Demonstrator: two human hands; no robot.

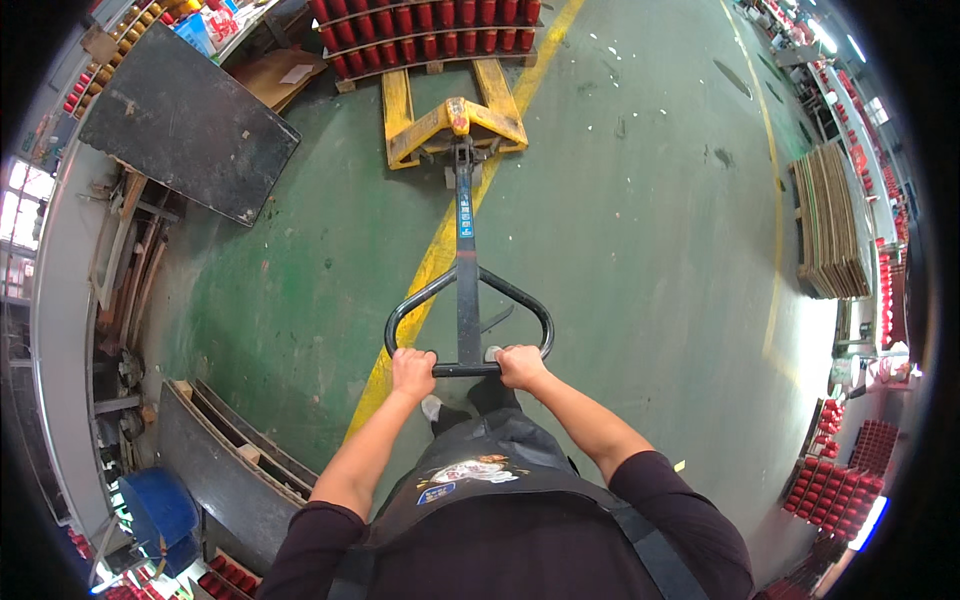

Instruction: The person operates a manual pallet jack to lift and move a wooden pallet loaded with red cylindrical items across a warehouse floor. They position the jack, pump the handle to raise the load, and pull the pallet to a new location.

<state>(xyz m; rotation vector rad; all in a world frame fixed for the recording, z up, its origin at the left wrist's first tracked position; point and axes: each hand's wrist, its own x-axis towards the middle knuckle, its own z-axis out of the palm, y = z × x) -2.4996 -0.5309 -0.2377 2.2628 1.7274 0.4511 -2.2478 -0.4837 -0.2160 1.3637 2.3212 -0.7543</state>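
Both arms reach forward to the black loop handle (pixel 466 280) of a yellow pallet jack (pixel 458 118). My left hand (pixel 413 374) is wrapped round the left part of the handle's near crossbar. On the right part of the same bar, my right hand (pixel 521 367) is closed too. The handle leans toward me from the jack's yellow body. Ahead, the jack's forks run under a wooden pallet stacked with rows of red cylinders (pixel 430 46); the fork tips are hidden beneath the load.
A dark board (pixel 190 120) lies at the far left beside a workbench. Nearer on the left stand a curved dark panel (pixel 230 470) and a blue bin (pixel 160 515). Stacked boards (pixel 832 222) and racks of red cylinders (pixel 835 495) line the right. A yellow line (pixel 430 265) crosses the green floor.
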